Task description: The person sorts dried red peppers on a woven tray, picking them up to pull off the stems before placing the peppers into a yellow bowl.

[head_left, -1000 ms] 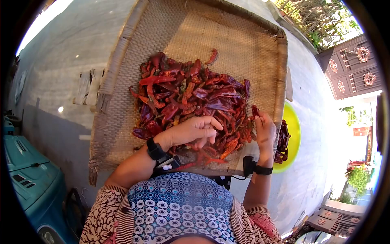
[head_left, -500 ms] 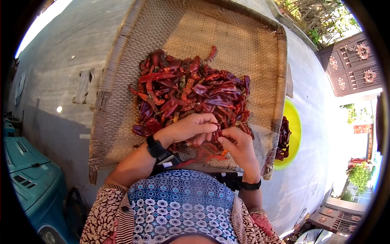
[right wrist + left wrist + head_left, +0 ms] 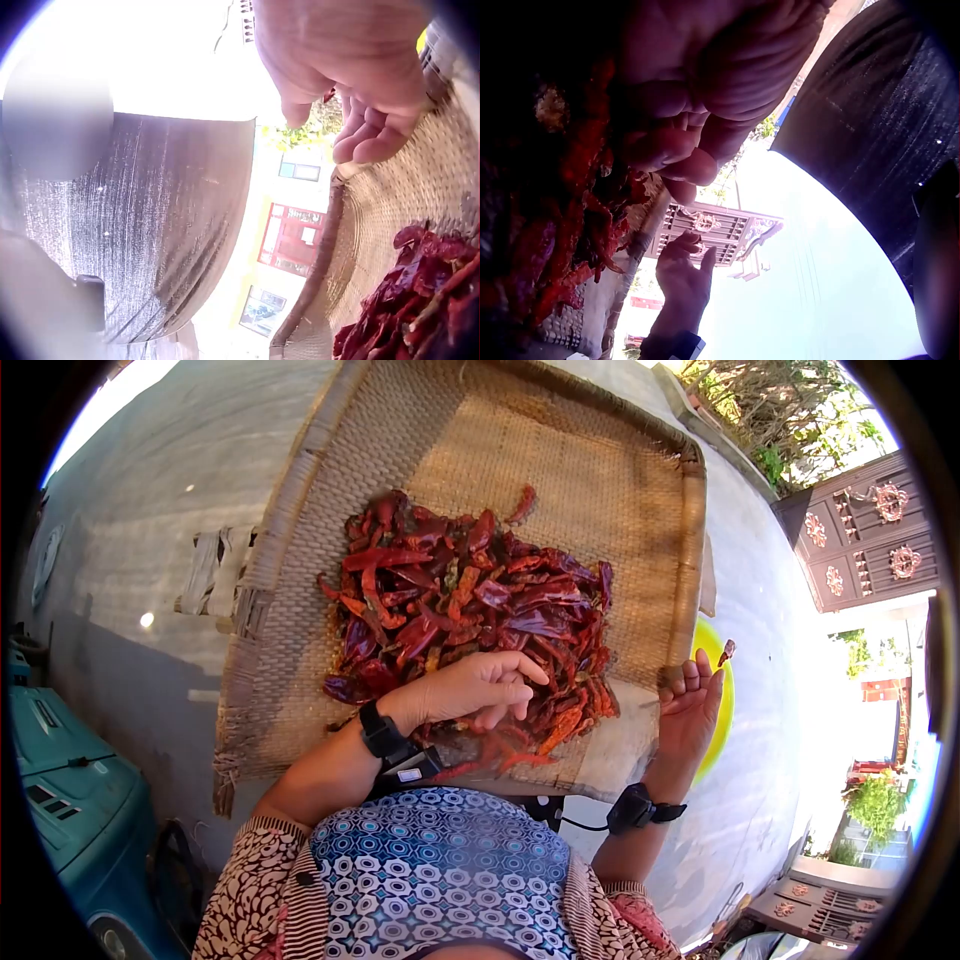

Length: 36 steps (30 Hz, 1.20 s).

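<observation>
A woven tray (image 3: 600, 480) carries wrinkled, glossy dark-red chilies (image 3: 475, 585). The left hand (image 3: 465, 690) hangs above them, grip loose and empty; the right hand (image 3: 688, 710) is relaxed, a small chili (image 3: 727, 652) just beside it.

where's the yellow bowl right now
In the head view, the yellow bowl is on the right side, just beyond the right edge of the woven tray, partly hidden behind the person's right hand.
</observation>
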Available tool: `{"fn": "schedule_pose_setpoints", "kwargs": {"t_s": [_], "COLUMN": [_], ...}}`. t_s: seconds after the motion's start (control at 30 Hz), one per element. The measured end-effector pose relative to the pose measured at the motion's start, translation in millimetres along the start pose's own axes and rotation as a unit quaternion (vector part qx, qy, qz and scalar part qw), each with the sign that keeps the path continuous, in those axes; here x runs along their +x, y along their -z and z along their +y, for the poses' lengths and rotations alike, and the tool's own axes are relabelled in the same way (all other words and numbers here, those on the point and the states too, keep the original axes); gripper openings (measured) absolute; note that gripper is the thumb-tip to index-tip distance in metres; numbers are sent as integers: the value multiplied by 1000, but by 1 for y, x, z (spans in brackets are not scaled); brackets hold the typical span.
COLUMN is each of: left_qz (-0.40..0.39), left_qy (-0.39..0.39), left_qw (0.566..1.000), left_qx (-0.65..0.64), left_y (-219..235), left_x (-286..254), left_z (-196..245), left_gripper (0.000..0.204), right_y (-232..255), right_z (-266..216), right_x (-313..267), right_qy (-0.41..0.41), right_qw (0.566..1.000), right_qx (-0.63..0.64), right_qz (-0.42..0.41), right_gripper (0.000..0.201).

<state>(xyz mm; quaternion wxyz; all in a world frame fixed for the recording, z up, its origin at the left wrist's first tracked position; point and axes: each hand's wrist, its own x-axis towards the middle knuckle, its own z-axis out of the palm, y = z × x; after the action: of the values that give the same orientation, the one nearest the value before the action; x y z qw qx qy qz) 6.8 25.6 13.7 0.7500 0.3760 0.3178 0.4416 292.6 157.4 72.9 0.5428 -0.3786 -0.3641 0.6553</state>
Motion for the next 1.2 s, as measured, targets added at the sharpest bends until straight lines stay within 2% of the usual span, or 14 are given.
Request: {"fn": "schedule_pose_setpoints", "kwargs": {"t_s": [0.03,0.13,0.17,0.2,0.27,0.4,0.5,0.6,0.73,0.97,1.0,1.1,1.13,1.2], "left_qz": [0,-6,-9,-7,-4,-8,-7,-7,-20,-1,31,24,13,-8], "left_qy": [0,-4,-6,-3,3,3,-4,-10,-19,-39,-37,-60,-50,-31], "left_qw": [1000,1000,1000,1000,1000,1000,1000,1000,999,999,999,998,999,999], "left_qx": [2,-2,-6,-5,-3,-6,-1,4,-18,-27,-21,-6,-17,-41], "left_y": [0,2,3,3,3,4,2,4,6,-2,-3,4,5,6], "left_x": [0,2,2,1,2,2,1,2,4,2,1,3,2,2], "left_z": [-1,-2,-3,-3,-3,0,-1,-2,-7,-2,-3,-8,-9,-9], "left_gripper": [32,31,31,31,31,30,30,30,32,39,35,29,28,26], "right_y": [-4,-19,-24,-28,-36,-54,-43,-41,-52,-64,-72,-65,-59,-55], "right_z": [0,16,23,32,50,76,83,71,46,37,30,38,42,40], "right_x": [6,33,45,56,76,89,104,97,55,-38,-52,-65,-65,-70], "right_qy": [0,-2,-9,65,212,177,127,41,69,72,59,22,52,-14], "right_qw": [999,940,902,849,700,649,683,825,890,843,839,848,840,863], "right_qx": [-14,-332,-416,-510,-669,-738,-716,-562,-442,-462,-468,-448,-450,-415], "right_qz": [28,-77,-113,-122,-131,-59,-61,-43,-89,-268,-270,-280,-300,-288], "right_gripper": [27,32,34,34,36,34,32,27,18,16,16,17,17,17]}}
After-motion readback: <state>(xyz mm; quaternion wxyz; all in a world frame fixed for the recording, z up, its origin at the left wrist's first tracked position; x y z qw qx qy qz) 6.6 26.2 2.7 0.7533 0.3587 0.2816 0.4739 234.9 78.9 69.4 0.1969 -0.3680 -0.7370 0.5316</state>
